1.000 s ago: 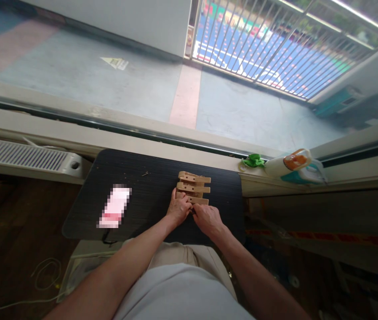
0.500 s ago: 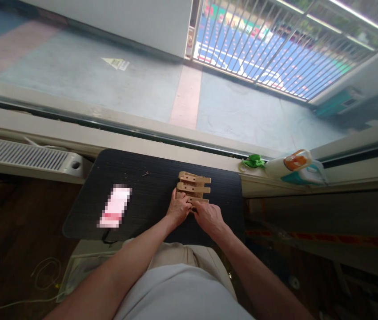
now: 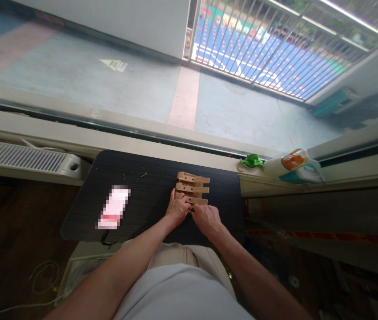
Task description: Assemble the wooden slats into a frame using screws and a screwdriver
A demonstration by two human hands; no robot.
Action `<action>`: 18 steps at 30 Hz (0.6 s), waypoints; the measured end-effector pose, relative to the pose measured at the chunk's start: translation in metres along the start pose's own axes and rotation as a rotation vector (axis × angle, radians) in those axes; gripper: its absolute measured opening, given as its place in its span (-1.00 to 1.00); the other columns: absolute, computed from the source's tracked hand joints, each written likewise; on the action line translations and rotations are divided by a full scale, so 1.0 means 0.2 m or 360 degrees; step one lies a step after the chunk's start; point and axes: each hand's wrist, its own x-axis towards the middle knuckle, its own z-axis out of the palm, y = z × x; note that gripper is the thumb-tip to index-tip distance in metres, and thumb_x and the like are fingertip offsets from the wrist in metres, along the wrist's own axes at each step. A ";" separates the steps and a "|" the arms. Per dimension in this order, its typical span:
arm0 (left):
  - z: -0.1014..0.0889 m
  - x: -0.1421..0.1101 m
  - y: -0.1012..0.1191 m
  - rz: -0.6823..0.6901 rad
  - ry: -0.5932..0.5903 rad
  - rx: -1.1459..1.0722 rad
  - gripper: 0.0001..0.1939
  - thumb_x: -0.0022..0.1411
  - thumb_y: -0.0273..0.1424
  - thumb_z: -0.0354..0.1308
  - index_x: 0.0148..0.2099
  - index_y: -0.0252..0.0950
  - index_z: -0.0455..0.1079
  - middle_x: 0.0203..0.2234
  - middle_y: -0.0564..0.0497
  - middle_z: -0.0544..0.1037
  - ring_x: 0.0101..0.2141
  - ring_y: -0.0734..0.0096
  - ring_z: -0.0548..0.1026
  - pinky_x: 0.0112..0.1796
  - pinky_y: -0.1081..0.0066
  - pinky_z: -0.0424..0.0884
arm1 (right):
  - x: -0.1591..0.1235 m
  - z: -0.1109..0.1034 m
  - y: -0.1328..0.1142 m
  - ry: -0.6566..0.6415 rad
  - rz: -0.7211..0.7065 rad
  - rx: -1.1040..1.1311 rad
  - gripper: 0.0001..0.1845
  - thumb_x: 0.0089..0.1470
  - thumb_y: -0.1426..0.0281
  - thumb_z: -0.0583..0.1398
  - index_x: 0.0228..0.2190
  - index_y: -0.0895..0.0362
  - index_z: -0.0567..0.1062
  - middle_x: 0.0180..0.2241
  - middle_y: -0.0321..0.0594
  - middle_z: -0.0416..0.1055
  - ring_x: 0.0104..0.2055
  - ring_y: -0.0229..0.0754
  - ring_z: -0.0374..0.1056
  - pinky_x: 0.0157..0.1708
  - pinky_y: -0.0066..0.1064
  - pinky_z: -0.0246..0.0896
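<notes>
A small assembly of light wooden pieces [image 3: 192, 189] lies on a black tabletop [image 3: 149, 195], its bars stacked side by side. My left hand [image 3: 177, 209] rests against the near left corner of the wooden assembly with its fingers curled on the nearest bar. My right hand [image 3: 205, 218] meets it from the right, fingers pinched at the same near bar. Both hands touch each other at the fingertips, and what sits between them is hidden.
A blurred pink rectangle [image 3: 113, 208] lies on the left part of the tabletop. On the window sill at the right are a green object [image 3: 251, 161] and a white bottle with an orange cap [image 3: 284, 163]. A radiator grille [image 3: 22, 156] runs at the left.
The hands stay on the near bar of the wooden assembly; the right hand has crept slightly left toward the left hand. The view has shifted a little.
</notes>
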 end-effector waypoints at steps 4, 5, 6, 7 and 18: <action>0.00 0.00 0.00 -0.0009 -0.0001 -0.0003 -0.88 0.09 -0.39 0.11 -0.40 -0.18 0.48 -0.38 0.00 0.49 -0.14 0.23 0.31 0.11 -0.12 -0.17 | 0.00 -0.02 0.00 0.0033 -0.0109 -0.0026 -0.75 0.11 0.45 0.00 -0.28 0.07 0.47 -0.33 -0.18 0.50 -0.28 -0.16 0.43 -0.34 -0.40 0.23; 0.00 0.00 0.00 -0.0011 -0.0007 -0.0010 -0.88 0.10 -0.39 0.11 -0.41 -0.18 0.48 -0.38 0.00 0.49 -0.14 0.23 0.31 0.11 -0.12 -0.17 | 0.00 -0.03 0.00 0.0021 -0.0135 -0.0033 -0.73 0.11 0.47 -0.01 -0.29 0.06 0.48 -0.34 -0.19 0.50 -0.28 -0.15 0.43 -0.34 -0.40 0.23; -0.01 0.01 0.00 -0.0012 -0.0014 -0.0016 -0.87 0.10 -0.39 0.11 -0.42 -0.17 0.48 -0.38 0.01 0.49 -0.14 0.24 0.31 0.11 -0.13 -0.18 | 0.00 -0.04 -0.01 0.0002 -0.0154 -0.0042 -0.71 0.11 0.49 -0.01 -0.30 0.06 0.49 -0.34 -0.19 0.51 -0.28 -0.15 0.43 -0.35 -0.40 0.23; -0.01 0.01 0.00 -0.0012 -0.0022 -0.0019 -0.87 0.09 -0.40 0.11 -0.42 -0.17 0.48 -0.38 0.01 0.49 -0.15 0.24 0.32 0.11 -0.13 -0.18 | 0.00 -0.04 -0.01 -0.0017 -0.0164 -0.0052 -0.71 0.11 0.50 -0.01 -0.32 0.07 0.50 -0.35 -0.18 0.51 -0.28 -0.14 0.43 -0.35 -0.40 0.23; -0.01 0.00 0.01 -0.0007 -0.0013 -0.0018 -0.89 0.07 -0.40 0.13 -0.43 -0.16 0.49 -0.39 0.01 0.48 -0.16 0.23 0.31 0.11 -0.12 -0.14 | 0.03 0.01 -0.05 -0.0034 -0.0018 -0.0041 -0.70 0.09 0.54 0.00 -0.40 0.18 0.53 -0.39 -0.06 0.51 -0.31 -0.14 0.44 -0.37 -0.43 0.22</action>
